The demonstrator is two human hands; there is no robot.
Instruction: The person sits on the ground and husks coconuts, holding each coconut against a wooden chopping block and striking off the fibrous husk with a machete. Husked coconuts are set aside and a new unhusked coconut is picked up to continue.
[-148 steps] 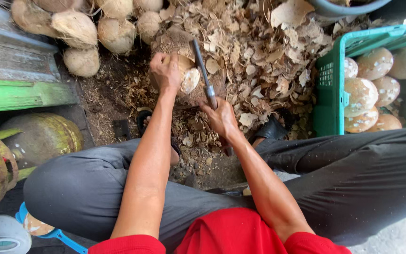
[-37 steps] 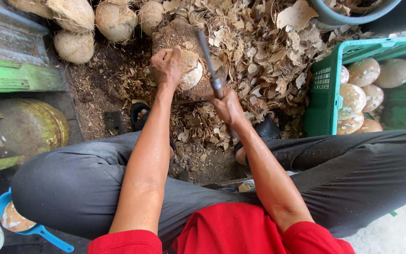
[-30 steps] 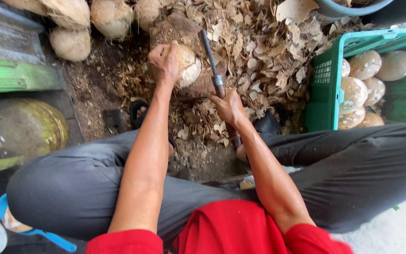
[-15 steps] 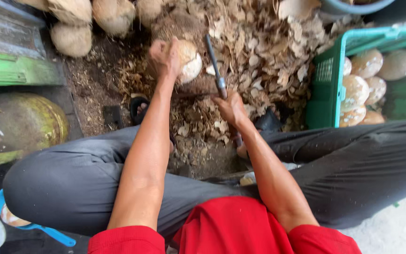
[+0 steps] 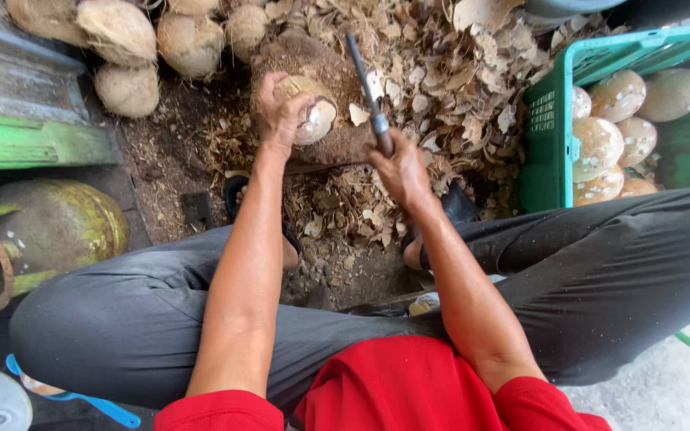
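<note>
Brown husk chips cover the ground ahead of a seated person. Their left hand grips a partly peeled coconut, steadying it on a round wooden block. Their right hand is closed around a knife, blade raised just beside the coconut. Peeled coconuts fill a green crate at right.

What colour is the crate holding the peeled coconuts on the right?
Green, clearest in the head view: the crate stands right of the shell pile.
</note>
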